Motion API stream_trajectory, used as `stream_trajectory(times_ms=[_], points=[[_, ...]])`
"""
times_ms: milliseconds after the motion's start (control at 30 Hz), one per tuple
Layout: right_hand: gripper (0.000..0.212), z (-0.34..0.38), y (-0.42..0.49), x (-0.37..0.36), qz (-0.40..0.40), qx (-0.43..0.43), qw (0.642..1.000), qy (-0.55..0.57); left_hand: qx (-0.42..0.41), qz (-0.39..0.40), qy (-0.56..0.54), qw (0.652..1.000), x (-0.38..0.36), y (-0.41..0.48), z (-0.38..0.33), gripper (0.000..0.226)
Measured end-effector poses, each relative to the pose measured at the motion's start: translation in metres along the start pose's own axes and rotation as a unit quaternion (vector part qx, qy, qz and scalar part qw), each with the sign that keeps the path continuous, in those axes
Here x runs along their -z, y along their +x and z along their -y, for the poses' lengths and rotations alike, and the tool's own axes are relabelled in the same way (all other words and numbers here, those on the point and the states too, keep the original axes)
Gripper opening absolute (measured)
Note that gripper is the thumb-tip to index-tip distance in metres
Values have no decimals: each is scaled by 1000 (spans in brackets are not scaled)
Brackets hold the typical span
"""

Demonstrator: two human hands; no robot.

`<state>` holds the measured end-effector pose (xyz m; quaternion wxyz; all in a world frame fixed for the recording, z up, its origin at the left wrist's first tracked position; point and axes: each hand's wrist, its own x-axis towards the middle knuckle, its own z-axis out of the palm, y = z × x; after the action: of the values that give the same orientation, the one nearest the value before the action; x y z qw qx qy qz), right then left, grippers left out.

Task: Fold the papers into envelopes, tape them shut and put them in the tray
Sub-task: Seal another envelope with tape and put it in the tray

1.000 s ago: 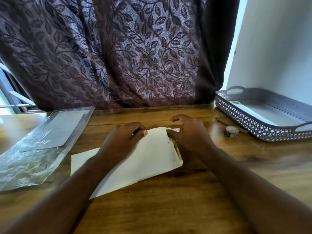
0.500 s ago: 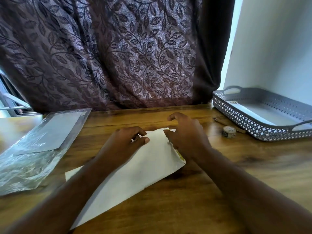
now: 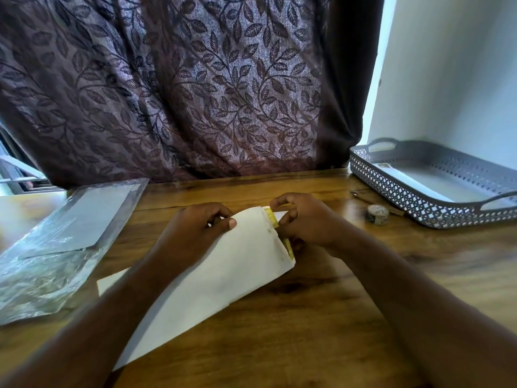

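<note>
On table (image 3: 307, 337), left fingers (image 3: 229, 223) pinch top edge of folded paper (image 3: 223, 270); right fingers (image 3: 283, 219) pinch its yellow-taped end.

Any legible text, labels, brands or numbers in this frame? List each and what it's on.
None legible.
roll of tape: printed pattern, too blurred to read.
yellow tape strip on the envelope: any print too small to read.
label in the tray: too small to read.

Bare hands and forearms at the desk.
The left hand (image 3: 195, 233) and right hand (image 3: 310, 222) were uncovered, as were the left forearm (image 3: 112, 303) and right forearm (image 3: 405, 289) down to the frame's edge; the left thumbnail was short.
</note>
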<state>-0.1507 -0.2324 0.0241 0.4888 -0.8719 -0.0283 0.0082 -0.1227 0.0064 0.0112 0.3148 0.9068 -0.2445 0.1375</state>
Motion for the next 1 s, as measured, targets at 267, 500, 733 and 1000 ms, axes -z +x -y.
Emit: stream_trajectory(times_ms=[267, 500, 733, 1000], points=[[31, -2, 3, -1, -26, -28, 980, 196, 63, 27, -79, 994, -1, 0, 1, 6], [48, -5, 6, -9, -89, 69, 994, -15, 103, 60, -209, 971, 3, -2, -5, 9], [44, -10, 6, -5, -178, 91, 958, -207, 95, 81, -272, 954, 7, -6, -11, 14], [17, 1, -2, -15, -117, 78, 987, -77, 64, 100, -182, 976, 1, -8, -7, 15]])
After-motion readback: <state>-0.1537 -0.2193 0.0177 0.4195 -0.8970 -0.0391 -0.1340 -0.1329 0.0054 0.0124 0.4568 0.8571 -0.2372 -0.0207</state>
